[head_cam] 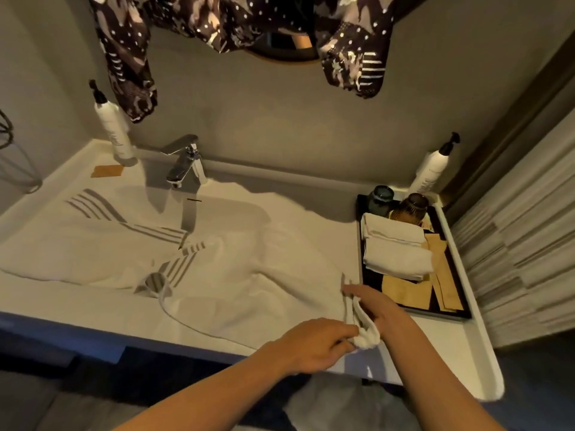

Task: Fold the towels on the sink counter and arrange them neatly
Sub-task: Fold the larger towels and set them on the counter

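Note:
A large white towel [236, 275] with grey stripes lies spread and rumpled over the sink basin and the white counter [460, 362]. Its near right corner is bunched up between my hands. My left hand [314, 343] pinches the lower end of that bunched corner near the counter's front edge. My right hand [379, 309] grips the same corner from the right, fingers closed around the cloth. Two small folded white towels [395, 247] sit stacked in a black tray [463, 312] to the right.
A chrome faucet [183, 166] stands behind the basin. Pump bottles stand at the back left [113, 129] and back right [434, 166]. The tray also holds two dark cups [381, 199] and brown paper packets [407, 290]. Patterned dark cloth [130, 57] hangs above.

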### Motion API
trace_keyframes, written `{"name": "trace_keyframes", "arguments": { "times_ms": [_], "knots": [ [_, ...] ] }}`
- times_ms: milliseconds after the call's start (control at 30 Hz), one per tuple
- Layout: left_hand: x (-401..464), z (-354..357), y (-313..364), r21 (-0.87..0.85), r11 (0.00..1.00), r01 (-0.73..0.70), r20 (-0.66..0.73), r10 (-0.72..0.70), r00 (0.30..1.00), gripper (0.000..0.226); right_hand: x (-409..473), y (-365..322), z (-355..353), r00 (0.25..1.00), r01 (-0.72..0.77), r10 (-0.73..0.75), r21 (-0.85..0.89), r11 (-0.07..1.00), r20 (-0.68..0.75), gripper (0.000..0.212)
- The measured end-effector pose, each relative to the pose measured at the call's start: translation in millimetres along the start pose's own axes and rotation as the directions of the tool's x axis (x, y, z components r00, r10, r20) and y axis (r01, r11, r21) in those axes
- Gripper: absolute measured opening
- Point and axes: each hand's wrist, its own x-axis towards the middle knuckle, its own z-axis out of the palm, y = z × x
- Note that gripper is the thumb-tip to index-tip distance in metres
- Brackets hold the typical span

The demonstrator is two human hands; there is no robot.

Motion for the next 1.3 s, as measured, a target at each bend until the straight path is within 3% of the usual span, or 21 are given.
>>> {"name": "trace_keyframes", "arguments": {
  "times_ms": [100,167,233,300,400,533,600,733,800,900,967,1033,1100,1200,1300],
  "knots": [
    [2,-3,1,0.068,0.998,-0.014,-0.072,0.019,0.997,0.027,-16,-22,-4,0.974,0.218,-0.224,-0.147,0.965,-0.021,0.038],
    [10,-4,11,0.024,0.999,-0.022,-0.128,0.025,0.991,0.025,-32,-36,-9,0.906,0.418,-0.422,-0.275,0.866,0.048,0.042],
    [22,0,31,-0.027,0.998,-0.056,-0.090,0.053,0.995,0.019,-45,-40,-26,0.845,0.521,-0.529,-0.337,0.784,0.075,0.041],
    [31,13,47,-0.070,0.996,-0.059,0.003,0.060,0.998,0.016,-43,-32,-49,0.868,0.470,-0.496,-0.286,0.835,-0.020,0.041],
    [36,31,42,-0.112,0.992,0.061,0.167,-0.042,0.985,0.023,-20,-7,-76,0.975,0.165,-0.174,-0.075,0.983,-0.136,0.004],
    [21,47,25,-0.092,0.990,0.106,0.279,-0.076,0.957,0.022,19,19,-82,0.983,-0.046,0.101,0.330,0.943,-0.152,0.036],
    [14,50,18,-0.057,0.996,0.064,0.300,-0.044,0.953,0.018,36,17,-79,0.975,-0.017,0.100,0.381,0.924,-0.197,0.037],
    [16,50,20,-0.062,0.997,0.044,0.257,-0.027,0.966,0.013,13,-28,-61,0.976,0.182,-0.124,0.351,0.918,-0.181,0.035],
    [29,48,31,-0.127,0.990,0.060,0.213,-0.032,0.977,0.013,-2,-49,-70,0.895,0.376,-0.283,0.238,0.896,-0.345,0.019],
    [53,47,55,-0.227,0.973,0.045,0.209,0.004,0.978,0.019,4,-70,-109,0.705,0.504,-0.398,0.019,0.864,-0.587,0.021],
    [64,48,60,-0.223,0.972,0.072,0.301,-0.001,0.954,0.032,15,-75,-134,0.618,0.439,-0.409,-0.138,0.888,-0.672,0.017],
    [63,49,45,-0.160,0.983,0.088,0.270,-0.042,0.962,0.039,25,-66,-144,0.559,0.271,-0.491,-0.412,0.870,-0.668,0.019],
    [54,42,10,-0.002,0.994,0.105,0.051,-0.105,0.993,0.033,29,-49,-130,0.489,0.166,-0.672,-0.697,0.697,-0.556,0.032],
    [34,22,-49,0.276,0.943,0.185,-0.269,-0.109,0.957,0.033,23,-13,-75,0.456,0.274,-0.868,-0.898,0.345,-0.195,0.035],
    [17,18,-89,0.477,0.837,0.270,-0.326,-0.118,0.938,0.048,26,42,-26,0.476,0.368,-0.865,-0.929,0.034,0.157,0.034]
  ]
}}
